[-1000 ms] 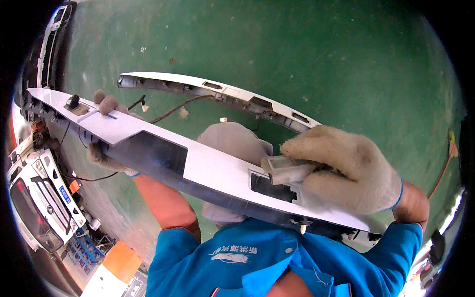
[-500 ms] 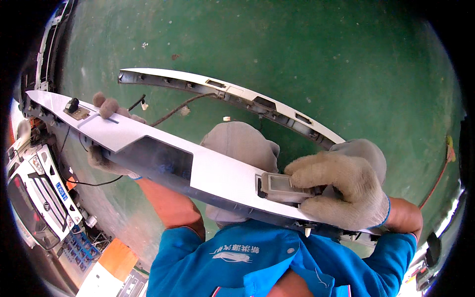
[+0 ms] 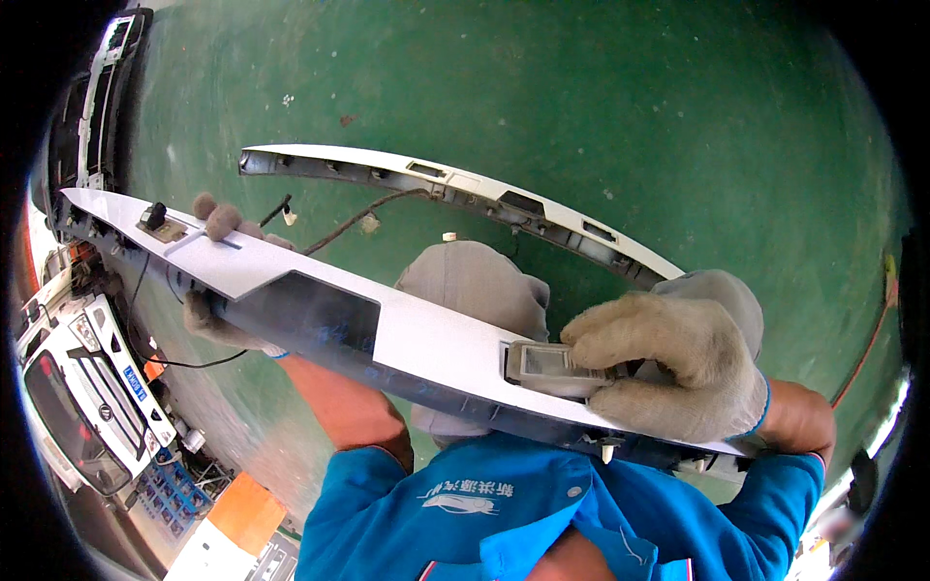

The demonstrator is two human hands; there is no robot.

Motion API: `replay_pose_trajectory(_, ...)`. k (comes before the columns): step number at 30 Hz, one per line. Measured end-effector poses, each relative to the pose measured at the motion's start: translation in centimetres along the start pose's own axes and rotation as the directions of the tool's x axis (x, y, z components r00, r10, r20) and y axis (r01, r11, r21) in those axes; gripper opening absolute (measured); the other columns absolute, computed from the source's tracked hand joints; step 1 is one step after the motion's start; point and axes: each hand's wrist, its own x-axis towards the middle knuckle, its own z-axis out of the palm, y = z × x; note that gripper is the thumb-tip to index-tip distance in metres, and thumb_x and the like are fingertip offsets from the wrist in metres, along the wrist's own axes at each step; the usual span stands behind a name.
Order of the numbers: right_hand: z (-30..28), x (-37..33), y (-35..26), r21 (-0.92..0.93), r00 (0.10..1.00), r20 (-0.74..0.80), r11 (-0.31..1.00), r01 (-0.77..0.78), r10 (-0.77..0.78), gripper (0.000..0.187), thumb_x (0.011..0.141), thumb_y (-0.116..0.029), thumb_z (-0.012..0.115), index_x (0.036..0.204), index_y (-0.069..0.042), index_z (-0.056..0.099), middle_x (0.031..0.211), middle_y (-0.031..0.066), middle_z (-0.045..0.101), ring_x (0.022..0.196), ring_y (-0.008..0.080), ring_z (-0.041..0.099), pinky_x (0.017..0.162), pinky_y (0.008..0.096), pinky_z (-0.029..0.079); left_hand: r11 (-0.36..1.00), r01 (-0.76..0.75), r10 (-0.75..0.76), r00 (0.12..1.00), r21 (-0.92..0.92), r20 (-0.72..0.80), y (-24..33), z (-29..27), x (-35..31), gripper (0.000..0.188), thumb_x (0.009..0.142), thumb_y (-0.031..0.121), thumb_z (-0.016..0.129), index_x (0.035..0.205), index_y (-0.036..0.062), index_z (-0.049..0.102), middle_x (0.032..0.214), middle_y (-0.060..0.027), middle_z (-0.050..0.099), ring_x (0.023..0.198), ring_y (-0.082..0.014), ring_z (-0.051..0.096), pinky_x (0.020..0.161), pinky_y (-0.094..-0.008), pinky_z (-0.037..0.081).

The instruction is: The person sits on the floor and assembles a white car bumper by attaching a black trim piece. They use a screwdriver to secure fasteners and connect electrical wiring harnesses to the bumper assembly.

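Note:
A long white trim panel (image 3: 436, 358), shaped like a car's tailgate strip, lies slantwise across my lap. My gloved left hand (image 3: 222, 222) wraps round it near its left end, fingertips over the far edge and the rest partly hidden beneath. Between thumb and fingers of my gloved right hand (image 3: 678, 363) is a small rectangular lamp (image 3: 552, 364) with a clear lens. The lamp sits over the panel's right slot; how deep it is seated I cannot tell. In the left slot a black plug-like piece (image 3: 153, 216) stands up beside a metal plate.
Beyond my knees a second, similar white trim strip (image 3: 475, 182) lies on the green floor (image 3: 678, 116), with a dark cable (image 3: 363, 215) at it. A white vehicle (image 3: 92, 402), a blue crate (image 3: 172, 494) and an orange-and-white board (image 3: 242, 513) are at the left.
The whole scene has shifted slightly right and down in the picture. Both hands keep their hold on the panel and the lamp.

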Motion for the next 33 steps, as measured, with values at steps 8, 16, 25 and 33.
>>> replay_pose_trajectory(8, 0.0, 0.1, 0.3, -0.01, 0.998, 0.002, 0.998, 0.063, -0.063, 0.028, 0.089, -0.01, 0.08, 0.114, -0.001, 0.074, 0.111, 0.0167, 0.075, 0.1, 0.0295, 0.076, 0.086, 0.04, 0.062, 1.0, 0.025, -0.025, 0.999, -0.012, 0.029, -0.2, 0.2, 0.3, 0.085, 0.084, 0.026, 0.067, 0.15, -0.0106, 0.028, 0.124, -0.0186, 0.05, 0.101, -0.0267, 0.069, 0.085, -0.0473, 0.064)
replay_pose_trajectory(16, 0.3, 0.0, 1.0, 0.02, 0.99, 0.016, 0.99, 0.142, -0.143, 0.027, 0.089, -0.009, 0.08, 0.113, 0.001, 0.075, 0.104, 0.0177, 0.076, 0.098, 0.03, 0.076, 0.085, 0.041, 0.063, 0.982, 0.059, -0.024, 0.982, 0.181, -0.188, 0.1, 1.3, 0.0, 0.086, 0.083, 0.028, 0.068, 0.151, -0.0086, 0.03, 0.119, -0.0117, 0.05, 0.087, -0.0176, 0.055, 0.075, -0.0365, 0.05)
replay_pose_trajectory(25, 1.0, -0.6, 0.8, -0.052, 0.976, -0.086, 0.979, 0.197, -0.201, 0.018, 0.088, -0.008, 0.081, 0.104, -0.002, 0.075, 0.101, 0.017, 0.075, 0.092, 0.028, 0.076, 0.077, 0.0402, 0.063, 0.984, 0.041, -0.016, 0.99, 0.175, -0.138, 0.7, 0.7, -0.1, 0.082, 0.086, 0.029, 0.063, 0.15, -0.0078, 0.028, 0.124, -0.0215, 0.05, 0.099, -0.0298, 0.066, 0.081, -0.0466, 0.065)
replay_pose_trajectory(33, 1.0, -1.1, 1.0, 0.033, 0.99, -0.072, 0.992, 0.125, -0.122, 0.017, 0.088, -0.012, 0.083, 0.102, -0.005, 0.076, 0.102, 0.0153, 0.075, 0.092, 0.0275, 0.076, 0.076, 0.038, 0.062, 0.966, -0.06, 0.128, 0.957, 0.251, -0.261, 0.2, 1.0, -0.2, 0.077, 0.087, 0.028, 0.061, 0.153, 0.0035, 0.03, 0.131, -0.0242, 0.046, 0.118, -0.0257, 0.054, 0.071, -0.0443, 0.063)
